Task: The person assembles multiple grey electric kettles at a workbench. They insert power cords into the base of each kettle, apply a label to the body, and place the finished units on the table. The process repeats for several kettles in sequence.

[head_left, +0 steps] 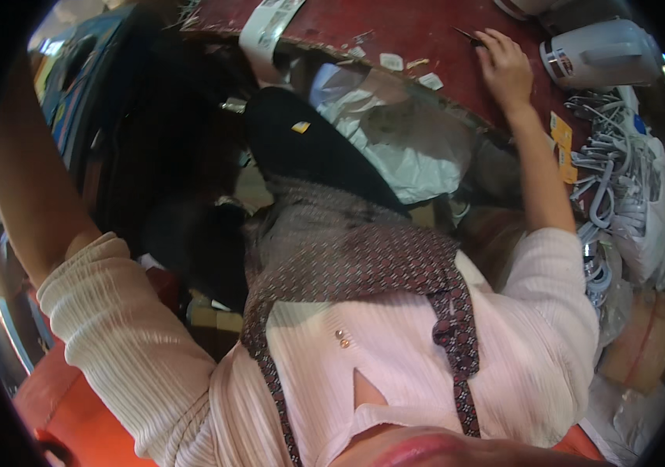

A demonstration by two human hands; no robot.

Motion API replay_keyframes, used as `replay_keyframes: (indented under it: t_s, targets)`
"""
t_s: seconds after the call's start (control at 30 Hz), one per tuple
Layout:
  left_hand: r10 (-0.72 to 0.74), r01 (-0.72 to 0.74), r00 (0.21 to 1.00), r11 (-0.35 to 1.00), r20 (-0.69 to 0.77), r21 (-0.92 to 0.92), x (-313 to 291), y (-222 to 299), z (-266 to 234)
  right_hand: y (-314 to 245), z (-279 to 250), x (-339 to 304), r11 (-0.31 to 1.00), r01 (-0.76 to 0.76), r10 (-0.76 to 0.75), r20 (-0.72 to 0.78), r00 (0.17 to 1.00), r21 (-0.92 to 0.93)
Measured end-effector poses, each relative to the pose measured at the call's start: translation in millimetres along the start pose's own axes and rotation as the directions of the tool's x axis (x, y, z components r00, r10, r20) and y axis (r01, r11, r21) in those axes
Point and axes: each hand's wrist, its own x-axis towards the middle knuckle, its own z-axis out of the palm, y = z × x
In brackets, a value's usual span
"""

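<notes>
On the dark red tabletop (426,27) rests my right hand (506,68), its fingers drawn together around a thin, dark, pointed tool (466,36). Its tip points up and left; the exact kind cannot be made out. Just right of this hand stands a pale kettle-like jug (605,56) with a handle. Small white labels (431,81) lie scattered along the table's near edge. My left forearm (33,175) reaches up along the left rim, and the left hand itself is out of sight.
A white paper strip (266,35) hangs over the table edge. Below sags a whitish plastic bag (406,148). Orange cards (562,144) and a bag of grey curved metal parts (621,171) sit at right. A blue machine-like object (87,86) stands at left.
</notes>
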Motion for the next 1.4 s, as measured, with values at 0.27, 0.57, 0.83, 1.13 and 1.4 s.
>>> replay_keyframes:
  t_s: [0.27,0.57,0.83,1.13,1.4]
  targets:
    - [-0.188,-0.091,0.735,0.925,-0.652,-0.37,-143,-12,-99,-140,46,-121,0.681,-0.678,0.19,0.828,0.528,0.276]
    - [-0.124,-0.199,0.932,0.61,-0.34,-0.767,-300,155,-103,-138,179,-177,0.527,-0.847,0.447,0.826,0.342,0.066]
    - [0.403,-0.062,0.889,0.576,0.217,-0.815,-294,216,-95,-166,-10,-56,-0.728,-0.637,-0.209,0.802,0.559,0.254]
    - [0.275,-0.208,0.958,0.468,-0.082,-0.859,-319,202,-129,-232,16,-50,0.78,-0.093,0.028,0.113,0.993,0.619]
    - [0.389,-0.264,0.917,0.418,-0.091,-0.869,-329,205,-122,-205,26,-61,0.721,-0.087,-0.411,0.525,0.745,0.687]
